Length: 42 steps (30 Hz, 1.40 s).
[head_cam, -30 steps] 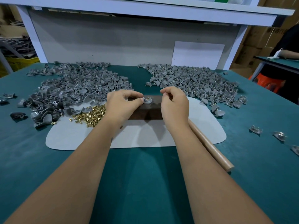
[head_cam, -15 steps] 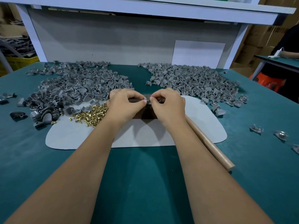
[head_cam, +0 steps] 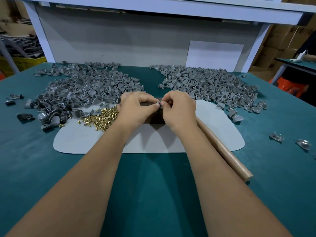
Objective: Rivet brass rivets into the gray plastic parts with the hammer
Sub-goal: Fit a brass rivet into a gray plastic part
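**Head view: both hands fitting a rivet, hammer idle**

Head camera looks down on a teal table (head_cam: 153,194) with a pale grey mat (head_cam: 213,134) spread across its middle. Over a dark block (head_cam: 156,118) on the mat, the left hand (head_cam: 135,110) and the right hand (head_cam: 177,110) meet fingertip to fingertip. Both have fingers curled in a pinch around one small gray plastic part (head_cam: 158,104), held between them just above the block. Whether a rivet is already in that part is too small and too hidden to tell.

The brass rivets (head_cam: 100,119) lie in a loose heap on the mat, just beside the left hand. The hammer (head_cam: 222,147) lies on the mat's right side, its wooden handle running toward the viewer under the right forearm; its head is hidden behind the right hand, and neither hand is on it.

Two large heaps of gray parts sit at the back: the left pile (head_cam: 82,93) and the right pile (head_cam: 210,84). A few glints of brass show in the right pile, which suggests it holds finished pieces, though this is a judgement. A few stray parts (head_cam: 277,136) lie well apart at the right.

As for progress, the work looks to be mid-run: the current piece is at the assembling stage, hammering not yet begun, and the left pile and the rivet heap suggest plenty remains.
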Motion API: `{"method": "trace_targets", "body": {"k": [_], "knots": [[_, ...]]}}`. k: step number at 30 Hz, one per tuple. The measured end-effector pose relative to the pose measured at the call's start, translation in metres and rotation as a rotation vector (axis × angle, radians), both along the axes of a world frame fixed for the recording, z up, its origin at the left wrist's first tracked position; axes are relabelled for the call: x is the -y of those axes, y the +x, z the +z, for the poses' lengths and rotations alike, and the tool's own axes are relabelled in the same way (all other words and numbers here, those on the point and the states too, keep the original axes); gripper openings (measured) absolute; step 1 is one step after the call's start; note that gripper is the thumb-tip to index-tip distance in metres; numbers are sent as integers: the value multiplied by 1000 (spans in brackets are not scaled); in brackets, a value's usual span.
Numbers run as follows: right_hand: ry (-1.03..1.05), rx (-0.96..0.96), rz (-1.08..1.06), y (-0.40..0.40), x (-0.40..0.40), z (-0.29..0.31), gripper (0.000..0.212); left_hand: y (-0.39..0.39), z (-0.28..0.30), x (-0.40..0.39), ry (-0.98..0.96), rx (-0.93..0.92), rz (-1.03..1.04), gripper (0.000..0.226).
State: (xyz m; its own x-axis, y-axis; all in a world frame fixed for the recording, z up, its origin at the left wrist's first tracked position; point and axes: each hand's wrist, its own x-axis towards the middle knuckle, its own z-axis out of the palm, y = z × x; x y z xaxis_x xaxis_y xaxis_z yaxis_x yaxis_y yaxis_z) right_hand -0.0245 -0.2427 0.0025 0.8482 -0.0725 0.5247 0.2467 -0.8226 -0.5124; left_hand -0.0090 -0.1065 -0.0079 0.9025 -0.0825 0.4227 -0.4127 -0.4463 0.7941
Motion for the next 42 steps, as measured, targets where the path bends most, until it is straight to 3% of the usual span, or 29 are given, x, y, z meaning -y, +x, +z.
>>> {"method": "trace_targets", "body": {"k": [2,13,22,26,29,32,39,42], "knots": [[-50,-6,-4,0,-1,2,17,-1,0,0,-10,6,1,9],[-231,49,2,-2,-7,5,16,-3,0,2,-62,-16,-24,16],[124,74,37,-6,-1,-5,10,0,-4,0,-111,-39,-13,7],[300,140,-192,-9,14,6,18,1,-6,-1,-100,-87,14,19],[98,-82,-433,-13,39,9,24,0,-7,-1,-109,-118,21,18],[-96,-475,-411,-25,50,8,20,-3,-5,0,-105,-129,17,16],[-213,-568,-314,-34,41,14,31,-6,-5,3,-97,-109,61,21],[-141,-600,-328,-33,47,20,18,-5,-5,4,-62,-80,109,25]]}}
